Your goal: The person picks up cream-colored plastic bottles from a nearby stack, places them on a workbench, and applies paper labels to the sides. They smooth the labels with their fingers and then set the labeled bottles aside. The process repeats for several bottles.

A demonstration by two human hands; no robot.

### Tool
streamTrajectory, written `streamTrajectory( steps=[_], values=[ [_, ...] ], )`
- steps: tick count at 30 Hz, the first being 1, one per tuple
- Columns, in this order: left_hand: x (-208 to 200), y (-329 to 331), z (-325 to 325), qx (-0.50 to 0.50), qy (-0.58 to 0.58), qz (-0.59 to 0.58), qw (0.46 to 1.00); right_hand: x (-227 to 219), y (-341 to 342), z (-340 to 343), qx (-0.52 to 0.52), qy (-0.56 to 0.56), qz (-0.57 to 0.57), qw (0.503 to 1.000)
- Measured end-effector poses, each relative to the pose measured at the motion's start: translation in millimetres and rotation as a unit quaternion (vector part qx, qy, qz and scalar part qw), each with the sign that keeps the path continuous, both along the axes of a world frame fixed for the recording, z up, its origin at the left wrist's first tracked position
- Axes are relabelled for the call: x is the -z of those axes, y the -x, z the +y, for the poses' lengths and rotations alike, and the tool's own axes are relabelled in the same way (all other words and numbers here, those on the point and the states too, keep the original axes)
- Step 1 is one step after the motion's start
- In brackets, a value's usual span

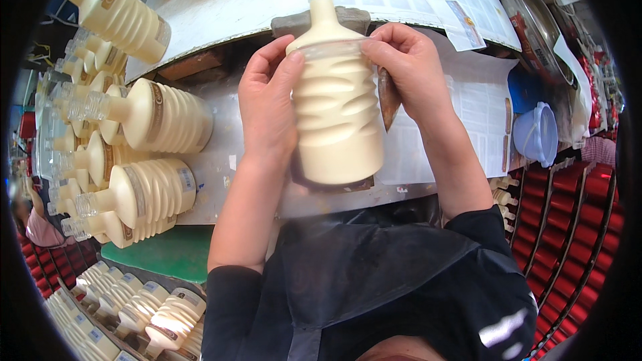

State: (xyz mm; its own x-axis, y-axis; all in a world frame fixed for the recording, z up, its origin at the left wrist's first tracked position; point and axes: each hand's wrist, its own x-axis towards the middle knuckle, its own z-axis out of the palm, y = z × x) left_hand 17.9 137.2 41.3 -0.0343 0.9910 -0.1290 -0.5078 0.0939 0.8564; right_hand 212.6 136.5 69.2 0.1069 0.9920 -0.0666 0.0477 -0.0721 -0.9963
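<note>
A cream glass bottle [338, 120] with a wavy ribbed body and a clear threaded neck lies in front of me, its neck pointing away across a grey pad [289, 24]. A see-through strip [331, 49] runs across its shoulder. My left hand [273, 97] presses the strip's left end with the thumb, its fingers bent at the bottle's side. At the other end, my right hand [406, 63] pinches the strip between thumb and curled forefinger. Below the right palm sticks out a brown pointed piece [388, 98], like a worn blade; its upper part is hidden.
Similar bottles [152, 115] lie stacked at the left, and several more fill a crate [100, 324] at the lower left. Label sheets [461, 113] cover the table's right side, near a light blue bucket [535, 134]. Red ribbed racks [565, 227] stand at the right.
</note>
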Motion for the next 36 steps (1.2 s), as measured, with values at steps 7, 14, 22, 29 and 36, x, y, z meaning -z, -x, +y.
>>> streamTrajectory(
  steps=[7, 14, 22, 29, 36],
  values=[
    [-4, 0, -1, -0.003, 0.010, -0.001, 1.000, 14, -9, 4, -0.037, 0.030, 0.059, 0.997],
    [-4, -3, -1, -0.009, 0.010, 0.011, 1.000, 21, 2, 3, -0.059, 0.034, 0.040, 0.997],
    [-5, -3, 0, -0.007, 0.025, -0.003, 1.000, 22, 0, 5, -0.063, 0.030, 0.061, 0.996],
    [-4, -3, 0, 0.001, 0.008, 0.008, 1.000, 23, 2, 5, -0.047, 0.024, 0.076, 0.996],
    [-7, 3, -22, 0.125, -0.017, 0.060, 0.990, 11, -15, -6, -0.084, 0.057, 0.110, 0.989]
  ],
)
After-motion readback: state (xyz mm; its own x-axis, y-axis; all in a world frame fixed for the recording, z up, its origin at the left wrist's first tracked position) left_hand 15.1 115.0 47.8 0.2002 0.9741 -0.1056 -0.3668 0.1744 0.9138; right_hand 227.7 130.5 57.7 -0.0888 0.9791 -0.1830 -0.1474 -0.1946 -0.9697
